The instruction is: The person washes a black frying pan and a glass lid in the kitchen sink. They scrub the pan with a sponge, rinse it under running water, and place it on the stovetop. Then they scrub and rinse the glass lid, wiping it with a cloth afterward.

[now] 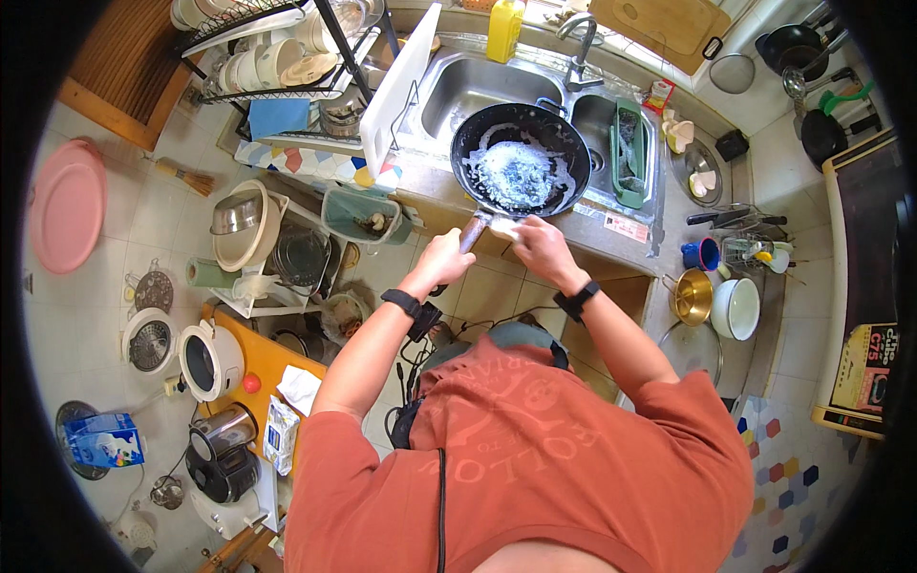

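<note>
A black wok (577, 140) rests over the front edge of the double-bowl sink, partly covering both bowls. White suds (517, 172) spread over its bottom and streak its inner wall. My left hand (440, 258) is closed around the wok's wooden handle (471, 232). Close beside that handle, my right hand (548, 251) pinches a white sponge or cloth (505, 228) at the near rim; the fingers hide part of it, so its exact kind is unclear.
Behind the wok stand a faucet (579, 54) and a yellow bottle (505, 30). A green strainer basket (629, 154) sits in the right bowl. A white cutting board (397, 89) stands upright at left, beside a dish rack (286, 93). Knives (731, 217) lie at right, near a gold pot (692, 297).
</note>
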A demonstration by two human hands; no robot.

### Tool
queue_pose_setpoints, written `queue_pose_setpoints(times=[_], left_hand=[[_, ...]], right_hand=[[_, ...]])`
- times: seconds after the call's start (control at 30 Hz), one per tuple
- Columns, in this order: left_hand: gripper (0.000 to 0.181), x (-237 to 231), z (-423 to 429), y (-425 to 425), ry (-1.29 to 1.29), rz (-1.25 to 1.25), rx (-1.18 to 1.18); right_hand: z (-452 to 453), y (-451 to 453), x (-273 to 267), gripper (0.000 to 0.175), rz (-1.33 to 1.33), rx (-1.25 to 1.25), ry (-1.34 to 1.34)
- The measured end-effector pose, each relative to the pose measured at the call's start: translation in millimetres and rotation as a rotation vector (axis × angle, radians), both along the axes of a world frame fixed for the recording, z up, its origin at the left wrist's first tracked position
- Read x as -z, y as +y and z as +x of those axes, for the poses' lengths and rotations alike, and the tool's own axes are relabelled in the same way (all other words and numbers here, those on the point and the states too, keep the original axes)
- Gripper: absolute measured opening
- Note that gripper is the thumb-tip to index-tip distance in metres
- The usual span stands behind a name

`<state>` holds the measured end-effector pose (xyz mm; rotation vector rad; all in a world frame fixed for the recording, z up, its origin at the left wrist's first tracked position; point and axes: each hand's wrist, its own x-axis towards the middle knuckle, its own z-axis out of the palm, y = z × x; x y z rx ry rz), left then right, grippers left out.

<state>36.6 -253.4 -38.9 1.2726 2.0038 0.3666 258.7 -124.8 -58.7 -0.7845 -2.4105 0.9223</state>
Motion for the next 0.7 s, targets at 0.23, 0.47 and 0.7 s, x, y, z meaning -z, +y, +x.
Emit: queue_pose_setpoints(times=[0.23, 0.47, 0.7], left_hand=[[0.036, -19.4, 6.8, 3.2, -0.456, -0.067, -0.103], [0.026, -19.7, 36.1, 1.1, -0.611, -0.063, -0.143], [0.042, 0.4, 45.3, -11.6, -0.575, 0.060, -0.207]], right_hand=[[11.2, -20.7, 60.0, 0.031, -1.585, 0.337, 0.552], [-64.9, -17.1, 41.0, 0.052, -1.964, 0.077, 0.881], [-85.3, -15.4, 60.9, 0.028, -2.077, 0.198, 0.960]])
